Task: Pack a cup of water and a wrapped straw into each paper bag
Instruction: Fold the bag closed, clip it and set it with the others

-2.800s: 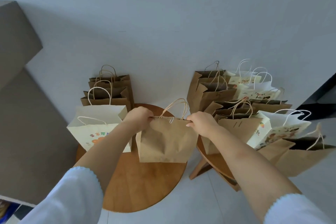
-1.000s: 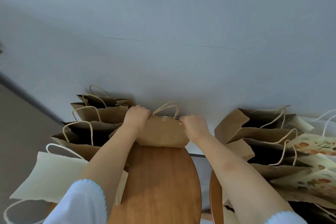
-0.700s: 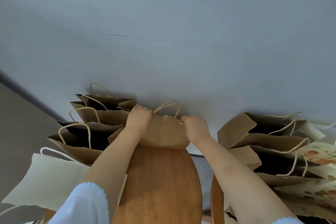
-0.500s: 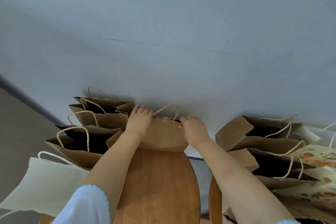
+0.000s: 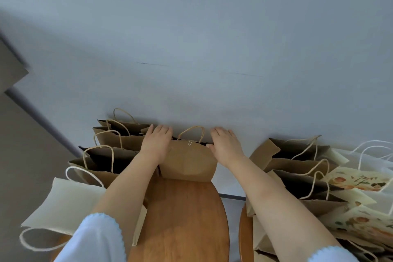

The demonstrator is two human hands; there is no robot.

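A paper bag point(image 5: 188, 160) stands at the far edge of the worktop point(image 5: 180, 219), just under and between the fingers of both hands. The left hand point(image 5: 156, 144) lies on the bag's left top corner, its fingers point(image 5: 161, 130) stretched past the bag's mouth toward the wall point(image 5: 191, 38); the right hand point(image 5: 225, 145) lies on the right top corner, fingers point(image 5: 219, 131) likewise reaching beyond it. A paper clip point(image 5: 190, 142) sits on the bag's top edge between the two sets of fingers, the bag's handle point(image 5: 192, 133) rising just behind it. Left of the left fingers stands a row of open bags point(image 5: 110, 155); right of the right fingers, well apart, stands another cluster of bags point(image 5: 308, 168) on a second worktop point(image 5: 245, 238).
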